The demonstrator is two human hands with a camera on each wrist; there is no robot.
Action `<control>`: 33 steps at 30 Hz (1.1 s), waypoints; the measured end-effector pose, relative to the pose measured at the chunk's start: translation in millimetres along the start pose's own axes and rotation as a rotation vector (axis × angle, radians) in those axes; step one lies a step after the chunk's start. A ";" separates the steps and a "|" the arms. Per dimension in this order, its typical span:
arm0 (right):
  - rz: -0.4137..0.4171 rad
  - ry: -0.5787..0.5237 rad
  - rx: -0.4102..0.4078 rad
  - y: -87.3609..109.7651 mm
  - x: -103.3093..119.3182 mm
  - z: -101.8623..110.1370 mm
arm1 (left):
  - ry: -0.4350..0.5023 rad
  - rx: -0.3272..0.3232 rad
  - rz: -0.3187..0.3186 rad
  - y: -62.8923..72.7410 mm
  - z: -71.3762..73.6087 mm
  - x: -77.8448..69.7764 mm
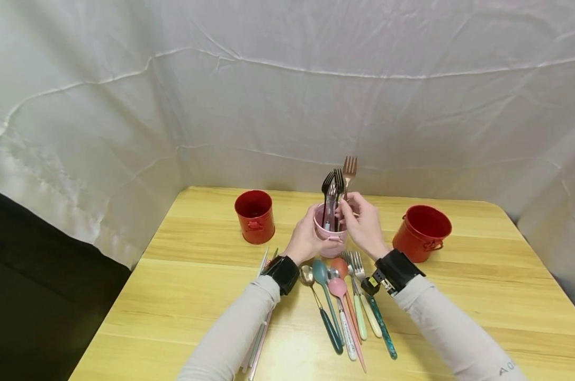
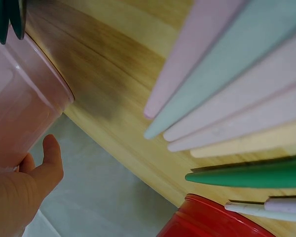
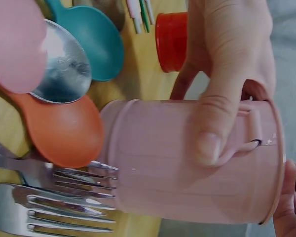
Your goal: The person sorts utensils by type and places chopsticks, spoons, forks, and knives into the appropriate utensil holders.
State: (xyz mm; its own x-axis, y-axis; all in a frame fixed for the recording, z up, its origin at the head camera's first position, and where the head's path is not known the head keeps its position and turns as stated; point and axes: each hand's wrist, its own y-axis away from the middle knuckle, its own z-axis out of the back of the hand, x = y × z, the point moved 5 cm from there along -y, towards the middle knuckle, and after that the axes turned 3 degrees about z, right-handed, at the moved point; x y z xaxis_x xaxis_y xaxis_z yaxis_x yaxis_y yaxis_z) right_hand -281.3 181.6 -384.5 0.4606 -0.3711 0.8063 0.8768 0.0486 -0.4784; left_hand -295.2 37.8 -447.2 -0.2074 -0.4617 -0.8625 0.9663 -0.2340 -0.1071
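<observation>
A small pink metal bucket [image 1: 332,244] stands near the middle of the table, with several forks upright in it, among them black ones [image 1: 338,182]. My left hand [image 1: 307,239] grips its side, the thumb lying across the front by the folded handle in the right wrist view. At the rim, my right hand [image 1: 365,222] pinches a copper-coloured fork [image 1: 349,168], tines up, above the other forks. Two silver forks [image 1: 358,264] lie on the table just in front of the bucket, beside several spoons, including an orange one [image 3: 66,131] and a teal one [image 1: 320,272].
One red bucket [image 1: 256,218] stands to the left and another [image 1: 422,233] to the right. Several chopsticks [image 2: 227,101] in pale colours and green lie under my left forearm. A pale cloth [image 1: 287,106] hangs behind the wooden table [image 1: 163,296].
</observation>
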 end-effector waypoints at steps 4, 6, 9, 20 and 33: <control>-0.027 0.021 0.026 0.9 -5.8 -0.9 | 0.006 -0.002 -0.006 0.7 0.2 -0.8; -0.036 0.049 0.036 1.2 -7.8 -0.1 | 0.006 0.000 -0.006 1.0 0.2 -0.9; -0.044 0.084 0.031 2.3 -9.6 3.4 | 0.015 0.001 -0.002 0.9 -0.1 -0.3; -0.030 0.052 -0.015 16.9 -16.0 21.4 | 0.032 0.002 0.010 0.7 -0.2 -0.8; -0.036 0.231 0.090 47.0 -22.3 37.7 | 0.020 -0.002 -0.004 2.0 0.4 -1.6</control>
State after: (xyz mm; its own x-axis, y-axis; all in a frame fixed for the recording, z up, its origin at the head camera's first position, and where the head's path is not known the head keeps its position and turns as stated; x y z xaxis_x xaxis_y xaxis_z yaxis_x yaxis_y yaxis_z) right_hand -245.2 227.1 -411.8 0.3936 -0.5761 0.7163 0.9058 0.1101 -0.4091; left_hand -293.0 37.8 -445.8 -0.2085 -0.4435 -0.8717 0.9658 -0.2339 -0.1120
